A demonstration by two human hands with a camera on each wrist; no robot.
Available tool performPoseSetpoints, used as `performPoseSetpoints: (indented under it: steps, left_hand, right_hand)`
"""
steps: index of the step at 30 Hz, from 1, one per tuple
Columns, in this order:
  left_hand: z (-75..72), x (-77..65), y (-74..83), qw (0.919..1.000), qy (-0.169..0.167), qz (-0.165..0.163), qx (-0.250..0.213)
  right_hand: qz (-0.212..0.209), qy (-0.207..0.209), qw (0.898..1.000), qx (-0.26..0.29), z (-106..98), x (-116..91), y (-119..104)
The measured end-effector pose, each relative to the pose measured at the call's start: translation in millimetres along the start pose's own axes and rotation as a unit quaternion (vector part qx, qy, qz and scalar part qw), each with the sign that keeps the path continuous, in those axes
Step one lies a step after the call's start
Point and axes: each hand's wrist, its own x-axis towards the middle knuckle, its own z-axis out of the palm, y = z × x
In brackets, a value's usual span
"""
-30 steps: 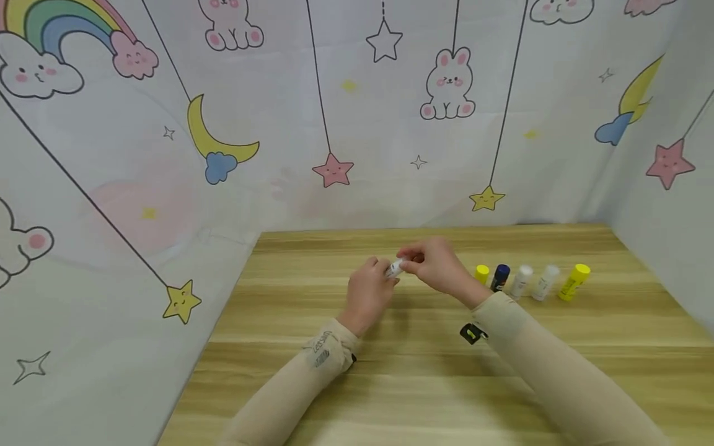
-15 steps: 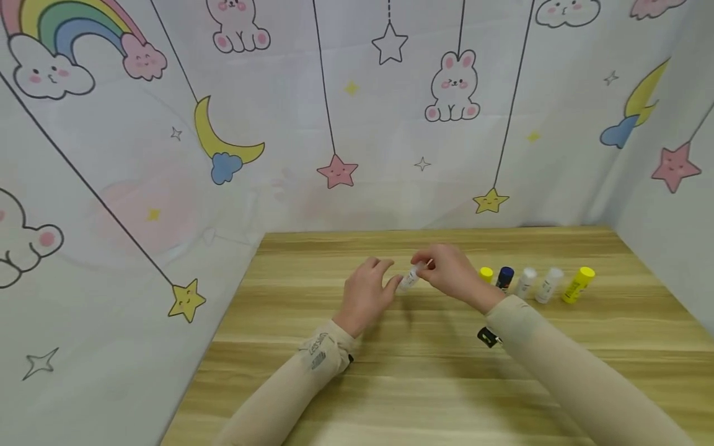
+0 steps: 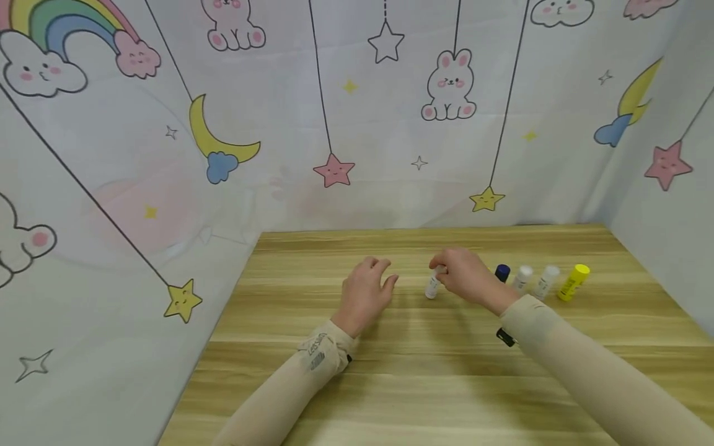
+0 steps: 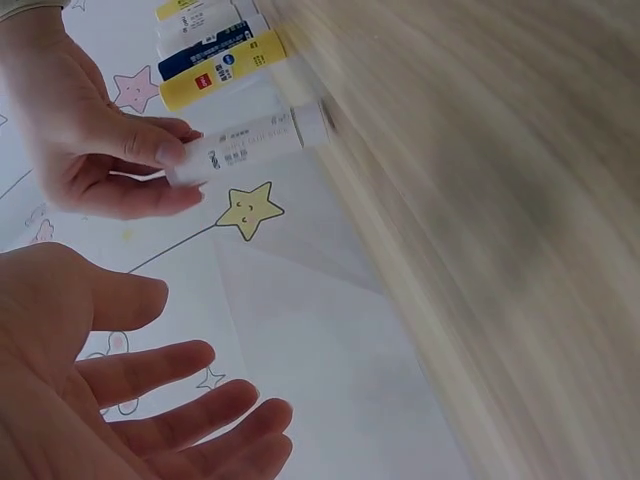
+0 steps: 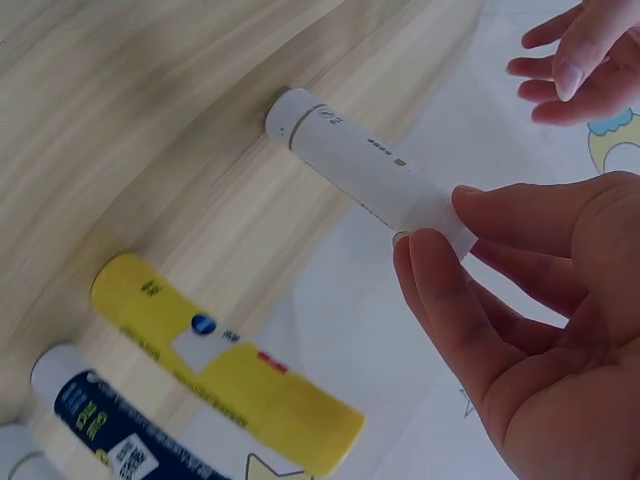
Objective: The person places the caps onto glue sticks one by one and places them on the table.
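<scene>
My right hand (image 3: 468, 275) pinches the upper end of a white glue stick (image 3: 432, 287) between thumb and fingertips. In the right wrist view, the glue stick (image 5: 365, 170) stands nearly upright, its lower end at the wooden tabletop. To its left, my left hand (image 3: 362, 294) hovers above the table with spread, relaxed fingers and holds nothing. The left wrist view shows that left hand (image 4: 110, 380) apart from the glue stick (image 4: 250, 145). Nearest the right hand in the row is a yellow glue stick (image 5: 225, 360), mostly hidden in the head view.
Right of the held one, a row of upright glue sticks continues: a dark blue one (image 3: 502, 273), a white one (image 3: 522, 279), a pale one (image 3: 546, 282) and a yellow one (image 3: 574, 283). A printed cloth (image 3: 379, 124) hangs behind the wooden table (image 3: 390, 384).
My left hand has let go of the white glue stick and its fingers have opened. The right hand has carried the stick rightward and down to the tabletop, turning it more upright.
</scene>
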Motion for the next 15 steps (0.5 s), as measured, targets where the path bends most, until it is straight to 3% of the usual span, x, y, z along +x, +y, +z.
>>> performPoseSetpoints:
  steps: [15]
  left_hand:
    - [0.8, -1.1, -4.3, 0.9999, -0.001, -0.002, 0.013]
  right_hand:
    - [0.021, -0.035, 0.996, -0.074, -16, -11, 12]
